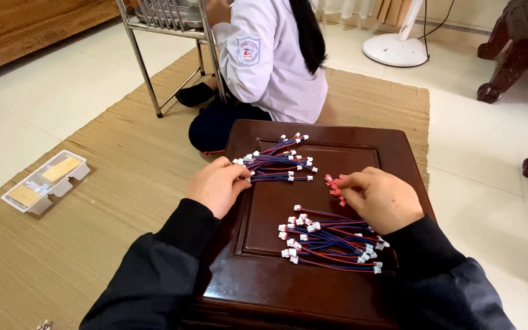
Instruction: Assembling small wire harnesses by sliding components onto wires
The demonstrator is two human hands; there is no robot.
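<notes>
Dark wood low table (313, 293) is carrying two piles of short red-and-blue wire leads with white plug ends. Left hand (217, 185) is resting at the left edge of the far pile of leads (279, 162), fingers curled, tips pinching at the white ends nearest it; can't tell how many leads it is actually gripping. Right hand (381, 198) is sitting to the right of centre, fingers bent narrow and touching a small cluster of red connector housings (335, 186) lying on the tabletop. Near pile of leads (328, 239) is lying just below and partly under the right hand, spread loosely. Both arms are wearing dark sleeves. Another person in a white shirt (270, 55) is sitting on the woven mat (93, 201) beyond the table, back turned. Clear plastic tray (47, 181) is lying on the mat, well to the left.
</notes>
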